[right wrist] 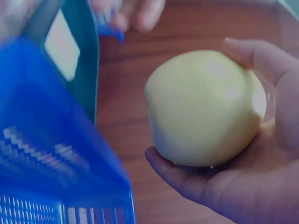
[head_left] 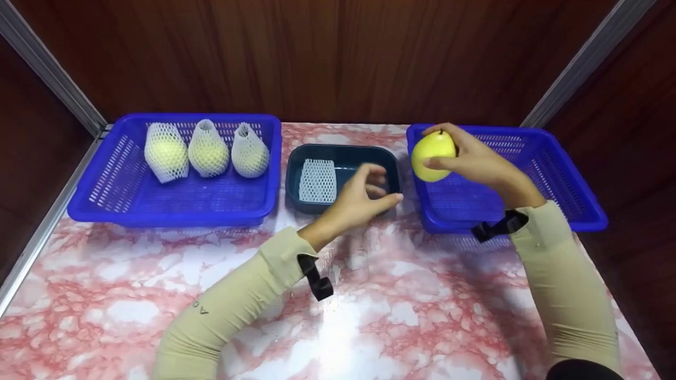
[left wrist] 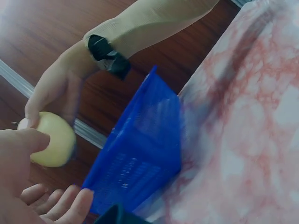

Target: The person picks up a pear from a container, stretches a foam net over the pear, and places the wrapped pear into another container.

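A yellow pear [head_left: 430,153] with a short dark stem is gripped by my right hand [head_left: 467,158] above the left end of the right blue basket [head_left: 575,174]. The right wrist view shows thumb and fingers around the pear [right wrist: 205,107]. My left hand [head_left: 362,195] holds nothing; its fingers are spread and bent over the right side of a dark teal tray [head_left: 343,149]. A flat white foam net sleeve [head_left: 318,181] lies in the tray's left half, apart from the left hand.
In the left blue basket [head_left: 174,211] stand three pears in white foam nets: one at left [head_left: 166,153], a middle one [head_left: 208,150] and one at right [head_left: 250,153]. A brown wooden panel [head_left: 338,58] rises behind the marbled table [head_left: 401,316].
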The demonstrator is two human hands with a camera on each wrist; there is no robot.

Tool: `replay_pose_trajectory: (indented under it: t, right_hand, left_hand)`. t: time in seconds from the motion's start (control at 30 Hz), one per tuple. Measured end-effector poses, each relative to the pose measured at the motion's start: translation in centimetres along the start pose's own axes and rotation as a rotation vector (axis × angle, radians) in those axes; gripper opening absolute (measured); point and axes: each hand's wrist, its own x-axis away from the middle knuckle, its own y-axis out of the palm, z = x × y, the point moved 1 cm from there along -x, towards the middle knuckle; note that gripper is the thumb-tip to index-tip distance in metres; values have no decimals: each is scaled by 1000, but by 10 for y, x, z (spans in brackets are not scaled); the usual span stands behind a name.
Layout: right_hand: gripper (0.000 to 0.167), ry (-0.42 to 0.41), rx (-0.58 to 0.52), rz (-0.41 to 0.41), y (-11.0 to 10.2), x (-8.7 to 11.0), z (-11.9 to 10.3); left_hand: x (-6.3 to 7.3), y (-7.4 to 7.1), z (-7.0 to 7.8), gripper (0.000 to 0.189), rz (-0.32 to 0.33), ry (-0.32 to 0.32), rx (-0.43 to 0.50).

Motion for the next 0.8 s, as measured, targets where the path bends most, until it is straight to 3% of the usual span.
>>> replay_pose_trajectory:
  t: [0.2,0.3,0.53,0.8]
  right_hand:
    - [55,29,-101,35,28,4,-13]
    - [53,61,-138,48,43,5,-15]
    - [54,62,-227,53,74,8,-19]
    - [57,69,-263,38,99,17,-26]
  left_hand:
    - [9,-9,4,83,83,181,-32]
    - [13,-8,5,86,96,227,-33]
    - [15,-9,3,91,79,212,-22]
    - [28,-7,1,90,100,203,-143]
